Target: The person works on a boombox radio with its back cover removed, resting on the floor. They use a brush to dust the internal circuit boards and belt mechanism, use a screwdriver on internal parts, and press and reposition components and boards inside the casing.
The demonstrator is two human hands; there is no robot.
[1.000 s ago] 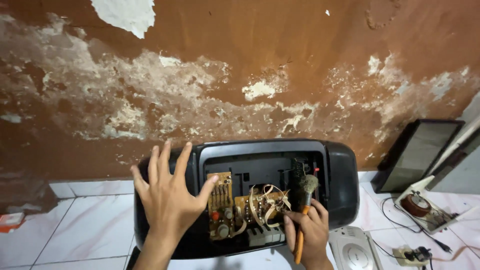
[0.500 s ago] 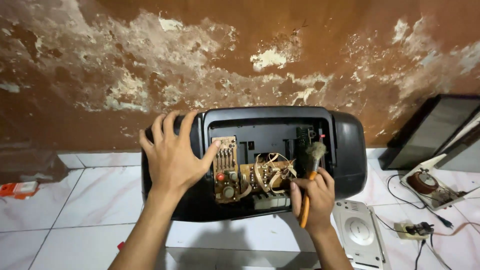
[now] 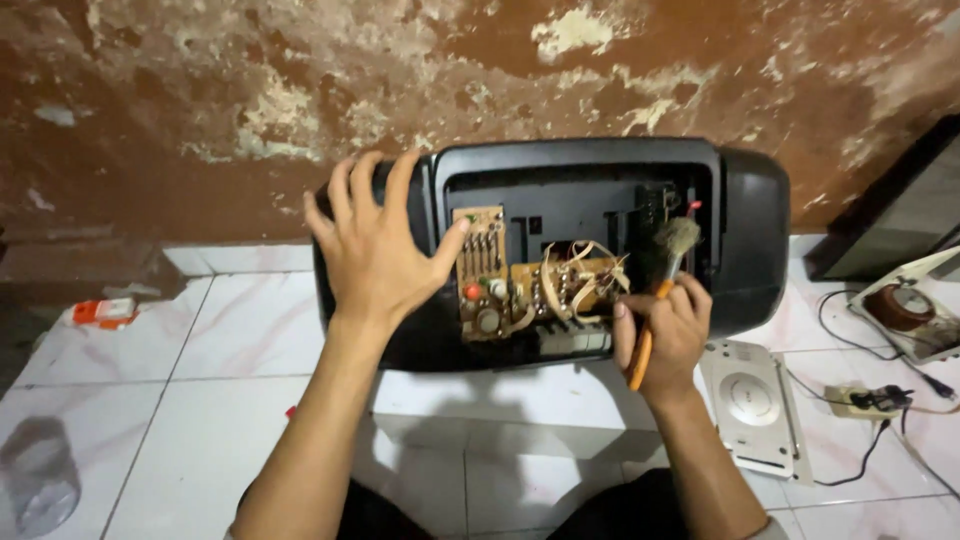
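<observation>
Far left, on white tiled floor [image 3: 150,420]: small orange-white object [image 3: 103,313] near wall; clear plastic bottle [image 3: 38,485] seen lower down, blurred. Peeling brown wall [image 3: 200,100] behind everything.

L hand [image 3: 378,255] laid flat, fingers spread, on left end of black radio-cassette casing [image 3: 750,230]; nothing grasped, palm pressed against shell as a brace. Casing is stood on floor against wall, back cover off, long axis running left-right.

Centre: exposed brown circuit boards [image 3: 485,270] w/ tangled pale wires [image 3: 570,275] seen inside opening.

R hand [image 3: 665,335] closed round orange-handled brush [image 3: 660,290]; grip clenched on handle. Brush long axis noted as tilted, handle end low by the wrist, bristles up and to the right, tip held at right part of opening, just beside wire bundle. Boards lie left of bristles and slightly down; R hand is the nearer one to them, L hand is set at board's left edge, thumb close to it. Contact of bristles w/ parts inside cannot be told.

Right of casing: white flat panel [image 3: 750,400] on floor, black cables [image 3: 860,440], a plug strip [image 3: 870,400], an opened device w/ copper-coloured coil [image 3: 900,305], dark framed panel [image 3: 900,220] leant at wall.
</observation>
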